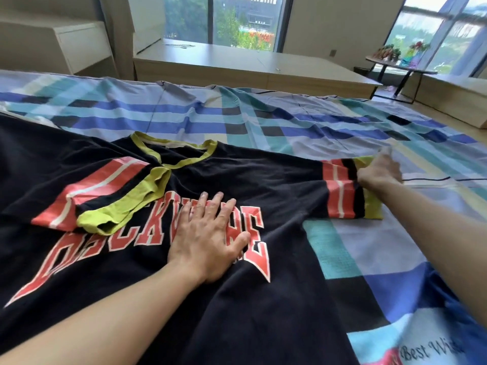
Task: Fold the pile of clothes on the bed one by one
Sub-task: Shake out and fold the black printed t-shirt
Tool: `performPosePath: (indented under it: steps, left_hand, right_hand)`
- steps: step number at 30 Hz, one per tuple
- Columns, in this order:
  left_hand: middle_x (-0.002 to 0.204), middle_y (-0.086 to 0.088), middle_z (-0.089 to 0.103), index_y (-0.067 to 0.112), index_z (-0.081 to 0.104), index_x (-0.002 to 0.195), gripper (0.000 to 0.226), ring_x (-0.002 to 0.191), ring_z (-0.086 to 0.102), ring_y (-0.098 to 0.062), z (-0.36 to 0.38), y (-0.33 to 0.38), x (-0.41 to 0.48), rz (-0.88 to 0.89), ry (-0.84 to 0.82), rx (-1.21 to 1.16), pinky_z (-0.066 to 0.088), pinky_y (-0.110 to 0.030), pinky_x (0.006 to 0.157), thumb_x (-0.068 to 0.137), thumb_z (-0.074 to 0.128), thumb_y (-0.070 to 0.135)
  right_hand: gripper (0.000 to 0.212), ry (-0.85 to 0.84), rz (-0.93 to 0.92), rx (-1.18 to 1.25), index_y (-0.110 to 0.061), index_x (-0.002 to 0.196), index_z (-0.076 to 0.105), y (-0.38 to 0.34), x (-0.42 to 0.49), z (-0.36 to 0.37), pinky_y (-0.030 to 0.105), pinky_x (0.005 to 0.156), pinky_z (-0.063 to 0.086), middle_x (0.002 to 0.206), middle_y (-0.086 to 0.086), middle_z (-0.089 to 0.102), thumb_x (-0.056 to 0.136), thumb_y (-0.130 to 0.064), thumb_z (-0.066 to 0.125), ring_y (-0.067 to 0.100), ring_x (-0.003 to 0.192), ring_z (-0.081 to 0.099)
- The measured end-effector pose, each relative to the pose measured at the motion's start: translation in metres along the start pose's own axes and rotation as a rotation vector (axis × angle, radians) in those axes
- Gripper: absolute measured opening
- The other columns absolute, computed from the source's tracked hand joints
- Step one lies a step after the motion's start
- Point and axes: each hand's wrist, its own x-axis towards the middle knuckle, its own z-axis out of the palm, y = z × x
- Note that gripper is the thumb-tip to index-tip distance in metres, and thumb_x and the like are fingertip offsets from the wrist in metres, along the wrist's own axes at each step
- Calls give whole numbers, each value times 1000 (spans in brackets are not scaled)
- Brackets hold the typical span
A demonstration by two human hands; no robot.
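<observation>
Pressing the chest of the soft, limp T-shirt (263,180) with flat fingers, the left hand (208,241) anchors it; the right hand (379,172) pinches its sleeve cuff (340,192), likely the best light hold.

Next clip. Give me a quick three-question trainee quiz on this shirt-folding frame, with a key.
1. True or false: the left hand lies flat, fingers straight, on the black T-shirt's red lettering.
2. What is the right hand's grip on? A: the collar. B: the striped sleeve cuff. C: the plaid bedsheet.
3. Fill in: the other sleeve already lies folded over the shirt's ____.
Key: 1 true; 2 B; 3 chest.
</observation>
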Motion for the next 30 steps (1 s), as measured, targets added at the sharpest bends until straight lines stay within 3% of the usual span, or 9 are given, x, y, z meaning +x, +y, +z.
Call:
performPosePath:
  steps: [2,4,7,10,13,16,19,24,30]
  left_hand:
    - [169,7,-2,37,4,159,91,155,-10,-17,-1,2,0,4,-18,-9,-5,-48,125,79,3,79]
    - [169,5,-1,36,5,159,87,155,-10,-18,-1,1,0,10,-22,-13,-6,-49,124,84,10,78]
    - [169,4,1,35,8,160,82,155,-8,-20,-2,2,2,16,-12,-35,-9,-48,124,90,18,76]
    - [168,2,12,29,21,158,72,156,1,-20,-5,3,-1,10,21,-140,-4,-46,125,97,29,65]
    - [155,-4,38,20,46,143,54,146,29,-23,-16,-9,3,-60,206,-228,15,-44,124,95,48,45]
    - [152,-9,32,18,39,143,63,143,26,-30,-35,-56,18,-186,237,106,16,-50,121,91,54,51]
    - [146,-11,44,16,42,142,62,134,41,-32,-58,-116,30,-335,84,243,33,-47,108,95,53,55]
    - [113,-9,69,18,65,110,24,106,67,-34,-101,-186,36,-361,215,185,44,-36,73,89,55,11]
    - [113,-24,69,4,64,96,19,107,67,-42,-183,-308,21,-696,427,9,53,-42,82,91,57,20]
  right_hand:
    - [66,163,-170,-84,-9,137,36,-18,-17,3,54,98,43,133,24,47,82,-18,73,43,122,48]
    - [64,117,-414,61,-12,142,36,-52,-50,14,52,104,40,138,20,43,89,-27,69,37,128,44]
    - [42,-291,-640,377,-17,139,53,-105,-116,40,35,107,41,132,4,51,100,-31,58,18,122,50]
    - [34,-633,-593,626,-13,136,60,-124,-168,77,36,118,33,142,6,53,106,-21,46,17,133,49]
    - [40,-505,-643,313,-25,143,53,-118,-179,105,40,125,12,155,-4,40,107,-31,39,13,147,31]
    - [49,-372,-759,58,-35,150,41,-115,-180,114,39,124,5,161,-7,31,103,-47,39,13,149,24]
    - [58,-319,-788,-6,-34,152,38,-116,-184,116,38,125,5,161,-6,29,98,-56,38,14,149,24]
    - [59,-319,-763,-26,-35,152,36,-117,-188,110,36,125,4,162,-8,28,97,-57,39,13,150,22]
    - [60,-306,-769,-44,-35,152,36,-120,-190,109,37,125,7,161,-7,30,97,-57,40,15,150,24]
